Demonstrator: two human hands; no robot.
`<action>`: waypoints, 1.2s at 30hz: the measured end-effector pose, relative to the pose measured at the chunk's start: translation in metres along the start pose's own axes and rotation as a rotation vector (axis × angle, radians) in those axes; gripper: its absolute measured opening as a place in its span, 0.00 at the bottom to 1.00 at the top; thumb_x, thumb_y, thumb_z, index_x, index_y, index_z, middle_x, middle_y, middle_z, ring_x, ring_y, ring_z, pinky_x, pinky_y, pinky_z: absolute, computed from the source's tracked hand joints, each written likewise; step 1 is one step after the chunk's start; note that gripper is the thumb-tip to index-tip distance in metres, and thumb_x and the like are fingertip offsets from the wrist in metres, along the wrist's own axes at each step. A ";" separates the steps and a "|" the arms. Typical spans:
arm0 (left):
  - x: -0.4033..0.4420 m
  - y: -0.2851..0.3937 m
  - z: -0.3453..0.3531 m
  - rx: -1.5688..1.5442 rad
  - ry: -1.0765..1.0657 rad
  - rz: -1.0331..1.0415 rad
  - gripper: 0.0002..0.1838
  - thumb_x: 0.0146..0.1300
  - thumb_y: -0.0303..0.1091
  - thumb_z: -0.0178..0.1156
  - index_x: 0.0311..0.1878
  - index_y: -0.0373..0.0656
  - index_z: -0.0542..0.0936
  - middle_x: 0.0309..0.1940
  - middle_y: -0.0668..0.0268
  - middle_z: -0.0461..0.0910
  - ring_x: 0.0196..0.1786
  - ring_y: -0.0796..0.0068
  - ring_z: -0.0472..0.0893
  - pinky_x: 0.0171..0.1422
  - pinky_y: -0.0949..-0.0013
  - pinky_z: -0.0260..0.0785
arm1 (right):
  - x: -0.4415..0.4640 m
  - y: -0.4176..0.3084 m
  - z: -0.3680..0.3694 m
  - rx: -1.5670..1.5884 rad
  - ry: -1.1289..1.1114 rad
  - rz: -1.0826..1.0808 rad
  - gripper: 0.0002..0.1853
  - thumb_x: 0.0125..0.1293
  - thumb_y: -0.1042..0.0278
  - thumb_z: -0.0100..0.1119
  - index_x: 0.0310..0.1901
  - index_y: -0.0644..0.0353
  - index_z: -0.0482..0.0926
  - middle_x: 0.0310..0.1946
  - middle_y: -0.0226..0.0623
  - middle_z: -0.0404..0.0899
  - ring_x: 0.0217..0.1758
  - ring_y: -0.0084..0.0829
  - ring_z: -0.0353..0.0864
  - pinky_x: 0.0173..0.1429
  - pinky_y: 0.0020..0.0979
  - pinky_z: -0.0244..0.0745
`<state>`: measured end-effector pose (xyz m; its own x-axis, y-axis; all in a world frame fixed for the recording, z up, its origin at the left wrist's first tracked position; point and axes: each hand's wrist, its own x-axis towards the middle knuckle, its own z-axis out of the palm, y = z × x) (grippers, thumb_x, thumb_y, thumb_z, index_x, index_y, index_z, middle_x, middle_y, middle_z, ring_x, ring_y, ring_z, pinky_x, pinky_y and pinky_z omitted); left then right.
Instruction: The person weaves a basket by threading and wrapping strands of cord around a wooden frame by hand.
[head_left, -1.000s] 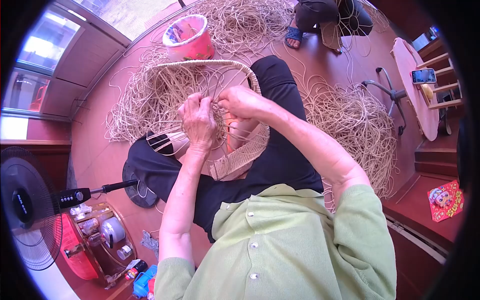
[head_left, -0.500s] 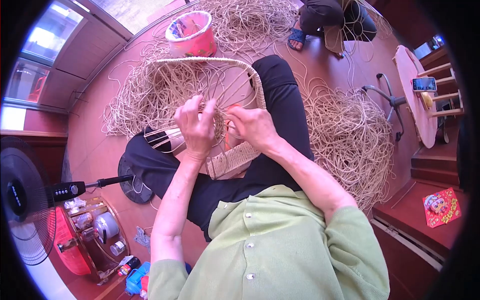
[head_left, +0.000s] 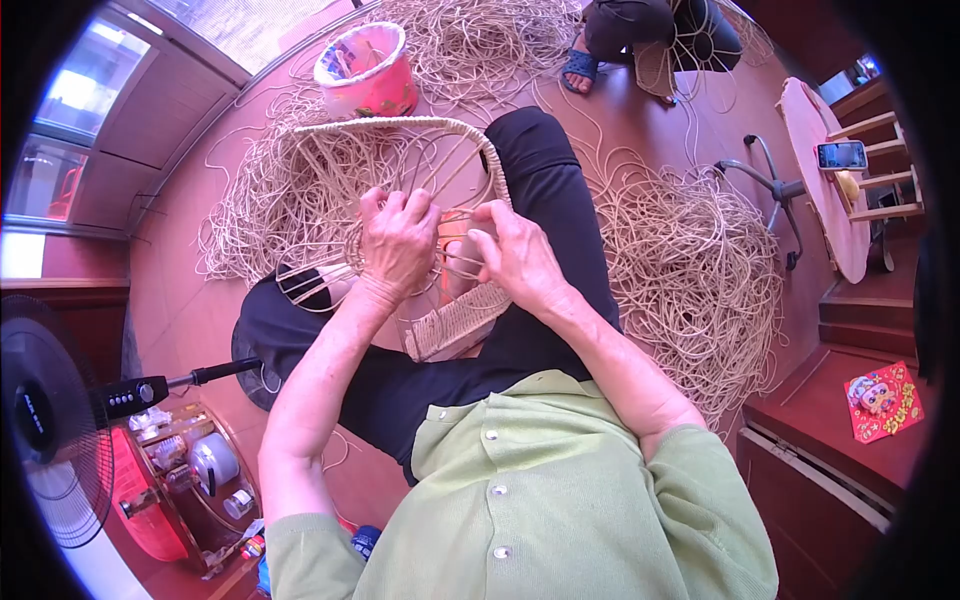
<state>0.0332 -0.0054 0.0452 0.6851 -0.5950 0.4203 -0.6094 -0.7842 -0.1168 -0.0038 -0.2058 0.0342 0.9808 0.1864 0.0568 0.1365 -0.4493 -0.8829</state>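
A frame wound with tan cord (head_left: 455, 325) rests on my lap, with cords strung across its open middle. Over the middle of these cords, my left hand (head_left: 398, 240) has its fingers curled round some strands. Just to its right, my right hand (head_left: 515, 250) pinches at the cords with thumb and bent fingers. Something orange (head_left: 447, 238) shows between the two hands. The fingertips partly hide the strands they grip.
Loose cord heaps (head_left: 690, 290) lie right of my legs, left and ahead. A pink bucket (head_left: 368, 75) stands ahead. Another person's sandalled foot (head_left: 580, 68) is at the top. A fan (head_left: 50, 410) is at left, a round board (head_left: 825, 180) with a phone at right.
My right hand has drawn back to the right and its forearm has swung lower. My left hand stays over the middle of the frame. The view has shifted slightly.
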 end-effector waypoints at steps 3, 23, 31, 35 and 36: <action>0.005 -0.011 -0.010 -0.038 -0.183 0.117 0.08 0.60 0.35 0.62 0.40 0.45 0.82 0.41 0.63 0.74 0.48 0.64 0.78 0.63 0.50 0.61 | -0.002 -0.002 0.015 0.547 -0.120 0.341 0.20 0.76 0.70 0.52 0.65 0.71 0.66 0.54 0.51 0.83 0.32 0.36 0.90 0.32 0.33 0.85; -0.029 -0.017 0.002 -0.199 0.076 -0.825 0.15 0.55 0.25 0.68 0.47 0.46 0.87 0.43 0.63 0.81 0.46 0.56 0.84 0.50 0.55 0.74 | 0.199 -0.056 0.060 -0.835 -0.999 -0.446 0.14 0.63 0.56 0.65 0.39 0.57 0.91 0.29 0.43 0.88 0.27 0.39 0.87 0.36 0.42 0.81; -0.024 -0.020 0.007 -0.206 0.104 -0.698 0.07 0.58 0.28 0.64 0.41 0.43 0.82 0.39 0.60 0.76 0.46 0.55 0.79 0.50 0.52 0.67 | 0.108 -0.043 0.049 -0.709 -0.110 -0.853 0.06 0.54 0.71 0.62 0.33 0.62 0.83 0.37 0.43 0.78 0.33 0.37 0.87 0.35 0.41 0.83; -0.024 -0.013 0.005 -0.214 0.119 -0.635 0.10 0.59 0.29 0.61 0.44 0.41 0.82 0.42 0.60 0.76 0.49 0.57 0.77 0.53 0.53 0.64 | 0.087 -0.044 0.056 -0.602 0.029 -0.924 0.07 0.55 0.68 0.62 0.33 0.61 0.80 0.34 0.38 0.76 0.33 0.34 0.85 0.35 0.36 0.82; -0.026 -0.016 0.005 -0.202 0.097 -0.616 0.11 0.58 0.29 0.61 0.45 0.41 0.82 0.42 0.60 0.76 0.50 0.56 0.77 0.54 0.52 0.64 | 0.090 -0.040 0.050 -0.617 0.020 -0.870 0.07 0.55 0.68 0.62 0.34 0.61 0.79 0.34 0.37 0.76 0.33 0.34 0.85 0.35 0.35 0.81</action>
<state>0.0270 0.0214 0.0312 0.8993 -0.0217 0.4368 -0.1868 -0.9221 0.3389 0.0722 -0.1275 0.0516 0.5133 0.6446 0.5666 0.8325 -0.5344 -0.1462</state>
